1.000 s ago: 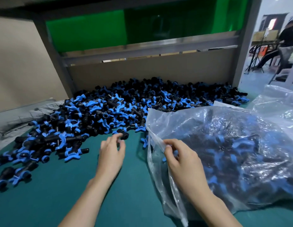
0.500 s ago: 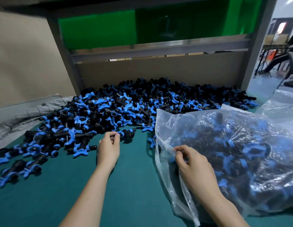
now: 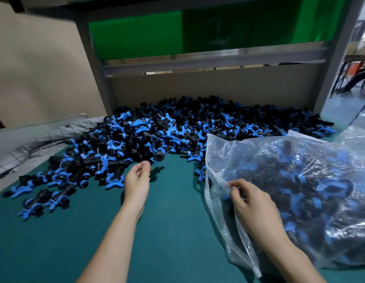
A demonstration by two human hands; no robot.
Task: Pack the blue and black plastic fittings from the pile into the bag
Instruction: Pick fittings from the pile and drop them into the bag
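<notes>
Left hand: grip nearly closed, thumb and fingertips pinch one fitting by its blue end. The black round end sticks out just beyond the grip, up and to the right. The fitting looks to be just off the table — there's a shadow on the green surface right under it.

The pile of blue and black fittings starts right at that grip. It spreads away from it and to both sides, back to the cardboard wall. A few loose fittings lie on the table left of the left wrist.

Right hand: grip closed on the clear bag, fingers curled and pinching the plastic at its open edge. The mouth edge runs up from this grip towards the pile and down past the wrist to the table. The bag's bulk lies right of the grip — it's already packed with fittings and rests on the table. The top of the mouth touches the near edge of the pile.

The two grips are apart, with bare green table between them.

Grey cloth lies far left of the left grip, at the pile's edge. A second clear plastic bag sits beyond the first, far right.
</notes>
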